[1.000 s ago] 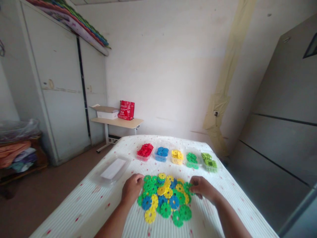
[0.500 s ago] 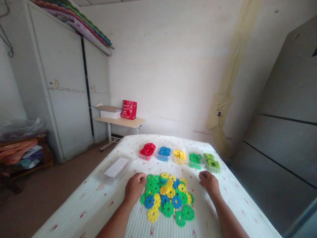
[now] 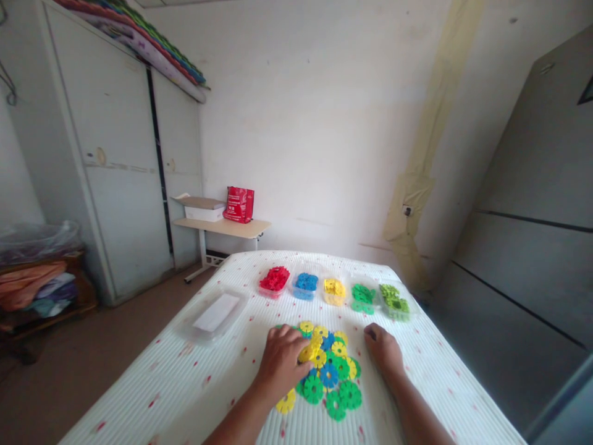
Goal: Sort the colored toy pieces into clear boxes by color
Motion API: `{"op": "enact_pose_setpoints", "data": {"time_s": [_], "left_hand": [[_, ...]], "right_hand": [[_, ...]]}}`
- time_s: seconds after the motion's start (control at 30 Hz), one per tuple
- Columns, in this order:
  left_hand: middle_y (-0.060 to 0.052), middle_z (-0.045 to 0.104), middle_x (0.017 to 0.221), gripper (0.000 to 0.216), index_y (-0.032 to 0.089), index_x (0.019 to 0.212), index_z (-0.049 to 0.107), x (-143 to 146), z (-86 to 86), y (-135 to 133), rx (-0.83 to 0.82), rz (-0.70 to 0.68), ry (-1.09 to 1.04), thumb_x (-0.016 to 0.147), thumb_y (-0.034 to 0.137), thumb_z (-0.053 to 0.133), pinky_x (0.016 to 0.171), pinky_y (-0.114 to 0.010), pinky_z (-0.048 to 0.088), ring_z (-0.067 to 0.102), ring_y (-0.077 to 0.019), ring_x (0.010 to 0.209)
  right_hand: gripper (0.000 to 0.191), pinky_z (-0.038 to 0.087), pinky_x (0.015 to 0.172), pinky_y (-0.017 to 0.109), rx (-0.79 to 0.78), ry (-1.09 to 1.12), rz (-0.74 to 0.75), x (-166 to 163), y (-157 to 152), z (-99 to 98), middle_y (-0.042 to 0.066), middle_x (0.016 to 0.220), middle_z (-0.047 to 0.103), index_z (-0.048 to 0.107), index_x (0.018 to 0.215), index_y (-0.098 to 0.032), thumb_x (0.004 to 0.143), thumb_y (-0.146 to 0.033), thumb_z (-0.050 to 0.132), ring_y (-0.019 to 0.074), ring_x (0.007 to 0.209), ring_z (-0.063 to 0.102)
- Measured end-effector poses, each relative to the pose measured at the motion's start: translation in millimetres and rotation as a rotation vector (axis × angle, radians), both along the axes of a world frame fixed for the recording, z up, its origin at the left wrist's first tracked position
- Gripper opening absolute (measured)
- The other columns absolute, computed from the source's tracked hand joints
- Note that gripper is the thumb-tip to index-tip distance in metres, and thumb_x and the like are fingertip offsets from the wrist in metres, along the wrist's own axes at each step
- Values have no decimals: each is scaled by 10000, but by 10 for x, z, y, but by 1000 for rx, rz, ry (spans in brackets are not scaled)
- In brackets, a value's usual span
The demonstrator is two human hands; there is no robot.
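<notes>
In the head view, a loose pile of flat notched plastic discs (image 3: 328, 374) in green, blue and yellow lies on the table. My left hand (image 3: 283, 355) is over the pile's left side, thumb apart from the fingers, around a yellow disc (image 3: 306, 353); whether it touches that disc is hard to see. The hand covers several green and blue discs. To the right of the pile, my right hand (image 3: 384, 349) rests on the table with its fingers curled in, and nothing shows in them.
Behind the pile stand clear tubs of red pieces (image 3: 274, 279), blue pieces (image 3: 306, 283), yellow pieces (image 3: 334, 288), green pieces (image 3: 364, 293) and light green pieces (image 3: 393, 300). A clear plastic lid or tray (image 3: 215, 316) lies at left. Farther back, a side table (image 3: 241, 229) carries a red bag (image 3: 239, 204).
My left hand has moved right from the pile's left edge onto the discs, and its fingers have spread. The right hand has shifted slightly left in view. The camera view has shifted slightly.
</notes>
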State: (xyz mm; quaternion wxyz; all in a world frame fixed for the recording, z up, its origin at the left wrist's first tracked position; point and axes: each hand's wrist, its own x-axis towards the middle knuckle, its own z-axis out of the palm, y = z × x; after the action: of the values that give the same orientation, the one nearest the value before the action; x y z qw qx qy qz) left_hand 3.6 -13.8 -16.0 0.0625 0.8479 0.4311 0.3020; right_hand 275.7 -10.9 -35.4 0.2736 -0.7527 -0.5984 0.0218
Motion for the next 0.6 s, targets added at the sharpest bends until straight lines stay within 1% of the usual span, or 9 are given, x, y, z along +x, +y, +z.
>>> {"op": "enact_pose_setpoints", "data": {"time_s": [0.07,0.2,0.33,0.43,0.6], "left_hand": [[-17,614,867,235,267,855,652,35,-5,-18,4,19,55,637,343,691,811,-354,300,473,-206,904],[-16,596,845,148,278,852,650,9,-11,-12,13,19,114,711,319,633,783,-341,290,464,-194,893],[-15,591,836,132,284,878,642,-5,-26,-4,51,18,130,773,270,563,764,-334,292,468,-183,871],[-22,592,818,122,265,846,643,15,-46,0,74,33,135,795,253,533,754,-337,295,472,-184,858],[-26,596,806,176,251,821,644,25,-34,5,86,62,105,826,212,473,744,-329,316,490,-180,855]], "right_hand": [[175,363,609,229,-1,-6,9,2,1,-10,23,742,643,576,734,-211,733,-219,401,159,693,582],[173,361,618,225,-10,-30,10,5,5,-19,23,766,644,578,745,-214,730,-209,406,156,711,581],[168,358,620,225,-11,-39,9,-2,3,-14,23,770,642,572,743,-213,736,-208,404,155,714,583],[166,355,620,225,-10,-41,13,-5,1,-15,24,771,642,571,743,-211,738,-207,405,154,713,582],[163,346,625,222,0,-44,13,9,9,-43,24,776,641,574,747,-206,738,-196,412,151,717,576]]}}
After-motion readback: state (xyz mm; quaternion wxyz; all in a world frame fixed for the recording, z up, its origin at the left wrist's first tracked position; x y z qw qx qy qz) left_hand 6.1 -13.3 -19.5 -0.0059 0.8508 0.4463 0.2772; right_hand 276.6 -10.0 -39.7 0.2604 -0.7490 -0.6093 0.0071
